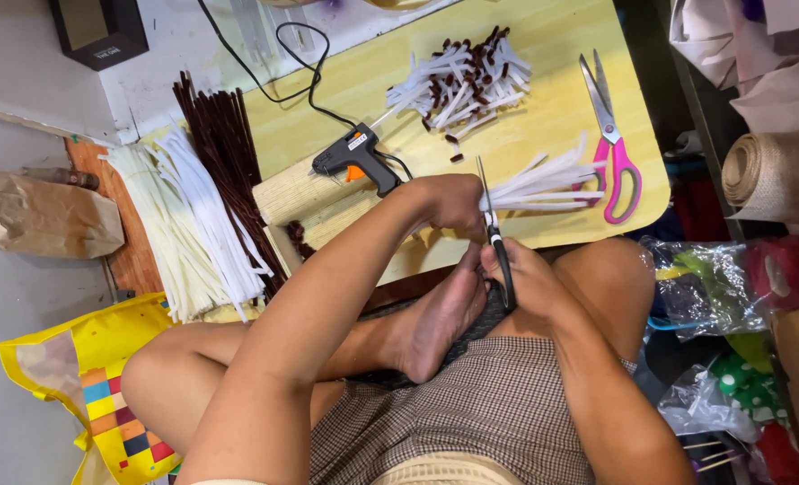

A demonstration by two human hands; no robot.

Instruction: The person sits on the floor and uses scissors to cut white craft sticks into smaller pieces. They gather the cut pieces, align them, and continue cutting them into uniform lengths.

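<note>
My left hand [453,202] grips a bunch of white pipe cleaners [543,180] that fan out to the right over the yellow table [543,108]. My right hand [525,278] holds black-handled scissors [494,229], blades pointing up and set against the bunch just beside my left fingers. A pile of short cut white and dark brown pieces [462,81] lies at the far side of the table. I sit cross-legged, with one bare foot [440,319] under my hands.
A black glue gun [354,157] with its cord rests on a beige roll [300,193]. Pink-handled scissors [613,135] lie at the right. Long white [193,224] and dark brown pipe cleaners [224,144] are stacked at the left. A yellow bag [94,377] and a burlap roll [776,175] flank me.
</note>
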